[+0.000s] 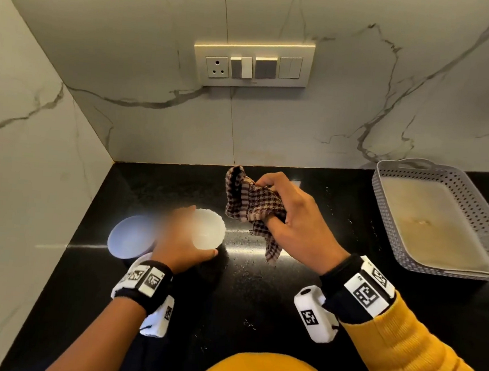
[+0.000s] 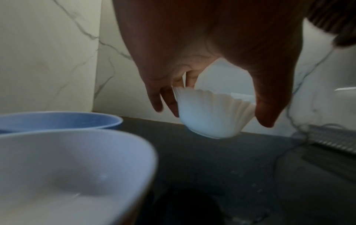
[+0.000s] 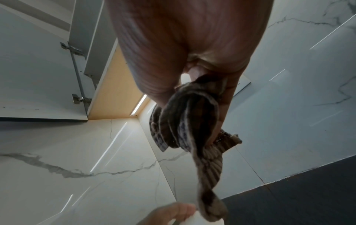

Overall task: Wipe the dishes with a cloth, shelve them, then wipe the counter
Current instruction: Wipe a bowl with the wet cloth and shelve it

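Note:
My left hand (image 1: 186, 239) grips a small white fluted bowl (image 1: 209, 229) from above, fingers and thumb on its rim. In the left wrist view the fluted bowl (image 2: 212, 115) hangs tilted a little above the black counter (image 2: 221, 167), under the left hand (image 2: 212, 85). Two pale blue bowls (image 1: 129, 240) stand at the left, seen close in the left wrist view as a near bowl (image 2: 67, 175) and a far one (image 2: 57, 120). My right hand (image 1: 287, 218) grips a brown checked cloth (image 1: 247, 206) just right of the fluted bowl; the cloth (image 3: 192, 129) dangles from the right hand (image 3: 204, 85).
A grey perforated tray (image 1: 439, 218) sits on the black counter (image 1: 257, 303) at the right. Marble walls close the back and the left side, with a switch plate (image 1: 252, 64) on the back wall. An open cabinet door (image 3: 38, 60) hangs overhead.

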{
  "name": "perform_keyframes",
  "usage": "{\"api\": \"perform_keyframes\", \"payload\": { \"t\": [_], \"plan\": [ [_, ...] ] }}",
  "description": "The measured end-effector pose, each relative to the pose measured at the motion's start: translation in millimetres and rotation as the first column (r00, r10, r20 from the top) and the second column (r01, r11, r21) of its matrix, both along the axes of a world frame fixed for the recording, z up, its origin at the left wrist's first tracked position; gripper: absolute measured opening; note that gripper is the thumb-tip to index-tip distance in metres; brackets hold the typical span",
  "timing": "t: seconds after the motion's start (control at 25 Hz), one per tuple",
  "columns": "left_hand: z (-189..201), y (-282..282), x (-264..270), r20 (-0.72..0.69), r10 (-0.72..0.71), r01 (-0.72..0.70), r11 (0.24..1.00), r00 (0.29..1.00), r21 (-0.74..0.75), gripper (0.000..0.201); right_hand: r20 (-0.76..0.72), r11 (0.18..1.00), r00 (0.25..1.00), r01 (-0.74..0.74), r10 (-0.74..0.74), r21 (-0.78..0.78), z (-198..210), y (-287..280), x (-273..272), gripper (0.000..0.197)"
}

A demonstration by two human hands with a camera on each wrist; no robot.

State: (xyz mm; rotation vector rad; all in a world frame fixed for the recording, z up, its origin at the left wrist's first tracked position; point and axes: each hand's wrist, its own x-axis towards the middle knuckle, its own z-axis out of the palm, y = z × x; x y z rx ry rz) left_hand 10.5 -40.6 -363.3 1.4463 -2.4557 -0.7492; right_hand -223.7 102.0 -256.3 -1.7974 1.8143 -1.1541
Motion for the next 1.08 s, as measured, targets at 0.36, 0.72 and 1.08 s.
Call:
{"api": "perform_keyframes", "payload": {
  "t": [0.36, 0.72, 1.08],
  "plan": [
    [65, 54, -42, -0.544, -0.165, 0.246, 0.966, 0.823, 0.079, 0.102, -0.413, 0.998, 0.908, -0.057, 0.068, 0.039, 5, -1, 2, 0.05],
    [88, 55, -42, -0.903, 0.177, 0.297, 0.905, 0.391, 0.306, 0.106, -0.167, 0.977, 0.966, -0.209, 0.199, -0.046, 35, -6, 10, 0.045],
    [110, 58, -48, -0.783, 0.611, 0.596, 0.586, 0.119, 0.549, 0.083, -0.611, 0.955, 0.743, -0.285, 0.273, 0.08, 56, -17, 30, 0.062]
  ]
}}
